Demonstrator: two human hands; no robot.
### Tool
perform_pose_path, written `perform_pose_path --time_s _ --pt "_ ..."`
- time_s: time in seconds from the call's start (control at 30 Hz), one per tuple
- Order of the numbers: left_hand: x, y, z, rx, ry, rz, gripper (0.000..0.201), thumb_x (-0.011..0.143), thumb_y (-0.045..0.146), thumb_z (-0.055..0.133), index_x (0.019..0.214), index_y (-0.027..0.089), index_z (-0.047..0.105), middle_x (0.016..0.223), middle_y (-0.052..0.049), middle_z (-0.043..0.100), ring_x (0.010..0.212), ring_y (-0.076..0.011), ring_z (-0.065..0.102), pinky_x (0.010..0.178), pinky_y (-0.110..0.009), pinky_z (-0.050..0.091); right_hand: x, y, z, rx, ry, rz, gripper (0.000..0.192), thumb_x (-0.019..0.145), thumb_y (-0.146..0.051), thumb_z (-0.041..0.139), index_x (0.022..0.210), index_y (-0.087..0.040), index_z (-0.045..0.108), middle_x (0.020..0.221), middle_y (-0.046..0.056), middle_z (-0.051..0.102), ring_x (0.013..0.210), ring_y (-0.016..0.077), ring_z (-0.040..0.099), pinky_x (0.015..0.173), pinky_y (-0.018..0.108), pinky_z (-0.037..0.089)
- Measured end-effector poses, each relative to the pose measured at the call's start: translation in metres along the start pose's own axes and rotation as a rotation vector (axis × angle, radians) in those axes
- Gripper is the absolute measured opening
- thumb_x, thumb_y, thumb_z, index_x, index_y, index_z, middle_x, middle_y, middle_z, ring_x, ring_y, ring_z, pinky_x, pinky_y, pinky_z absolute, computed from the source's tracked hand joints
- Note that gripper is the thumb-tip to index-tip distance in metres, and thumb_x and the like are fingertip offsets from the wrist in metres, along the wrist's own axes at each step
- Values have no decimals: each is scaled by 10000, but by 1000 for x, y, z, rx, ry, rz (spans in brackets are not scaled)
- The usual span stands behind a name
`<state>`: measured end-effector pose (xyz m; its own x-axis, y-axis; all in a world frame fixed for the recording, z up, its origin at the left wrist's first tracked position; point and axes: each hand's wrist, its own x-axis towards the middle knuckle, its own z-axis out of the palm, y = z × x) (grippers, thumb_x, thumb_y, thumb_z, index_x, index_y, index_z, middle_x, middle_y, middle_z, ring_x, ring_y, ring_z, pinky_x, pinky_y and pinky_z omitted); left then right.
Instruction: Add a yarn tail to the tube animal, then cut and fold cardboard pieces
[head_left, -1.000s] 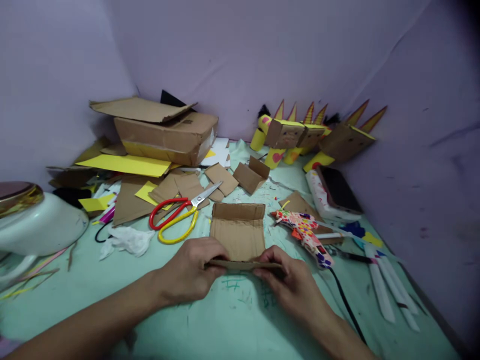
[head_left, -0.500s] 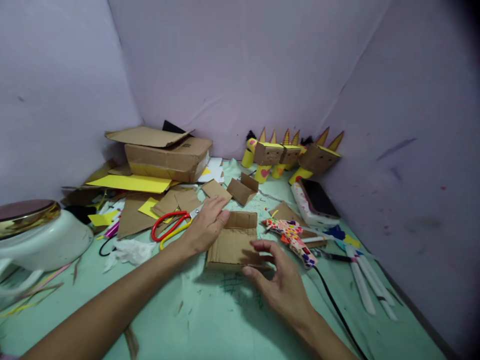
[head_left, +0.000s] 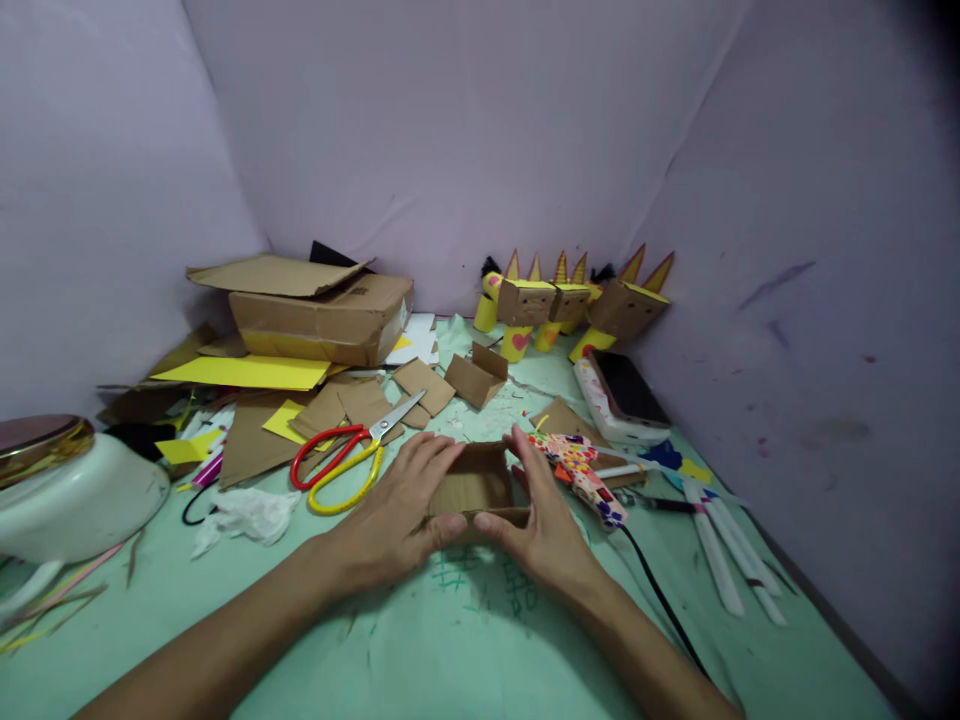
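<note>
A small piece of brown cardboard (head_left: 472,480), its sides folded up like a shallow open box, stands on the green tabletop between my hands. My left hand (head_left: 409,500) grips its left side, thumb at the front edge and fingers reaching to the back. Around the right side curls my right hand (head_left: 536,510), with its thumb in front and fingertips at the far corner. Scissors (head_left: 375,435) with red and yellow handles lie left of the cardboard, blades partly apart. To its right rests a flower-patterned glue gun (head_left: 581,465) with a black cord.
At the back left are a large cardboard box (head_left: 322,320), yellow sheets (head_left: 247,371) and cardboard scraps. Several cardboard-and-yellow-paper animal figures (head_left: 525,305) stand at the back right, near a phone (head_left: 630,388). A white mug-like vessel (head_left: 82,490) sits far left; white sticks (head_left: 716,560) lie right.
My left hand has come back from beside the scissors onto the cardboard's left side. My right hand has closed in on the right side, and the cardboard's side walls now stand up.
</note>
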<state>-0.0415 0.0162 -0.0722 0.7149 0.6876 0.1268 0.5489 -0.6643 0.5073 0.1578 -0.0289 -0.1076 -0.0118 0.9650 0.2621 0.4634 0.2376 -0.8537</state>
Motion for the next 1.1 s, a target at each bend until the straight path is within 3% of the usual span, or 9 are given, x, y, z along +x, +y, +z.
perform_pose_path --time_s 0.17,0.33,0.5,0.83,1.1 --pt "-3 -4 7 13 10 0 738 873 578 295 1418 89 207 1490 -147 215 1368 -285 105 1112 -483 143 -1 1 3 -10 17 -22 848 733 -534 604 1404 -172 234 1421 159 258 1334 291 234 1070 494 251" --pt "3 -8 10 -5 105 69 608 895 495 331 1390 144 283 1427 -137 337 1328 -281 199 1092 -499 188 3 5 7 125 82 -10 675 807 -548 499 1341 -177 321 1383 154 323 1292 287 319 1041 472 320" --pt "6 -5 12 0 176 84 531 898 429 371 1327 115 363 1341 -150 416 1261 -259 292 1073 -458 243 6 4 12 131 147 13 509 870 -450 456 1303 -204 348 1353 128 360 1263 243 362 1043 434 329" --pt "6 -2 8 11 155 87 515 901 407 372 1304 88 396 1305 -174 435 1229 -263 328 1044 -467 275 3 0 12 87 139 42 506 879 -450 400 1290 -157 357 1338 135 364 1263 249 330 1058 450 281" --pt "6 -4 7 -48 157 76 535 877 437 415 1327 149 398 1324 -149 443 1236 -282 333 1039 -490 273 4 3 12 102 137 33 492 882 -426 410 1314 -198 356 1378 120 344 1287 250 318 1055 454 297"
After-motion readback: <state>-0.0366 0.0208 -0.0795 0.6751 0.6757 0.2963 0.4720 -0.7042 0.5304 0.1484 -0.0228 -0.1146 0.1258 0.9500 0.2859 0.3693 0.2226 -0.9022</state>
